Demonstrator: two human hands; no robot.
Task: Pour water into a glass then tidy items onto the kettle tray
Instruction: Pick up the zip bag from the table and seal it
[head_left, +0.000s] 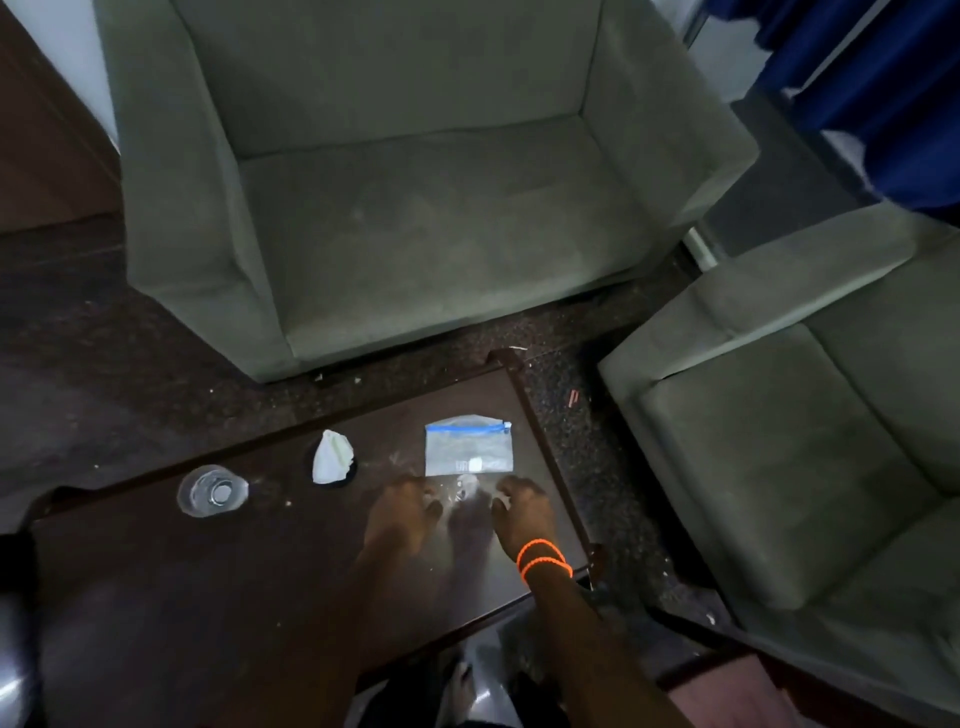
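While both hands reach palm-down over the table (156, 597), left hand (400, 519), right hand (522, 512), fingers curled, perhaps pinching something blurred.

A clear glass (212, 490) stands upright at the table's (156, 597) far left edge. Its contents are unclear.

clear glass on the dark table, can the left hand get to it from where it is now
Probably yes. The clear glass stands alone to the left of the left hand, with only bare dark wooden table between them; the crumpled white tissue sits farther back, off that path.
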